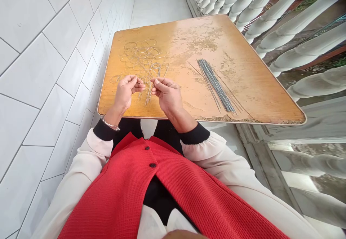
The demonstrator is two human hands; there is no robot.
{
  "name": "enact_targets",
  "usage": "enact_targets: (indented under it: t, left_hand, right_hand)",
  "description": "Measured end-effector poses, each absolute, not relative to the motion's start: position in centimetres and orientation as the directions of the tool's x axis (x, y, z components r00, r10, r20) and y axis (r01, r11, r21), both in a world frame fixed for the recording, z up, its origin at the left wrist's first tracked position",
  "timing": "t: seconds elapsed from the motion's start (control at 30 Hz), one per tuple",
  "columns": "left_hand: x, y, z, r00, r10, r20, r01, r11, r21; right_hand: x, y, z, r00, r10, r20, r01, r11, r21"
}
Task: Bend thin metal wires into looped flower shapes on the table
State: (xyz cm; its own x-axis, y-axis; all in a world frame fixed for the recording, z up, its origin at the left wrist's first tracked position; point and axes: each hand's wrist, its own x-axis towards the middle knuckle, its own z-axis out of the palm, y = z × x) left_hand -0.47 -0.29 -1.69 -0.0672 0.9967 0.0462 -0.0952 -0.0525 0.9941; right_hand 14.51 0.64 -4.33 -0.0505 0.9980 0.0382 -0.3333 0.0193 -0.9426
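Left hand [127, 93]: Curled up, with the tips pinching a thin wire [148, 96].
Right hand [166, 94]: Pinching the same wire from the other side. The two hands are close, and their tips almost touch.
Wire in hand: Held just above the near edge of the counter [243, 87], between both hands.
Done so far: A big heap of bent wire loops [142, 57] lies on the left part of the counter, just past the hands.
Left to do: A bundle of straight wires [215, 85] lies on the right part of the counter, well apart from the heap. None of these look bent.
Around: A tile wall [40, 87] is on the left side, and a white railing [283, 22] is on the right side.
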Motion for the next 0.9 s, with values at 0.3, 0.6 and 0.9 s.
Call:
enact_targets:
  t: [0.3,0.6,0.9]
  left_hand:
    - [0.2,-0.4,-2.9,-0.037,0.998,0.057,-0.138,-0.062,0.989]
    - [-0.3,-0.9,-3.0,-0.021,0.999,-0.048,-0.143,0.044,0.989]
    - [0.2,-1.3,-3.2,-0.016,0.987,-0.157,-0.333,0.143,0.932]
  right_hand:
    - [13.7,0.3,-4.1,-0.074,0.997,-0.017,-0.486,-0.051,-0.873]
    - [14.2,0.8,-4.9,-0.117,0.992,-0.046,-0.41,-0.09,-0.907]
    - [14.6,0.7,-5.5,-0.059,0.993,0.105,-0.197,0.091,-0.976]
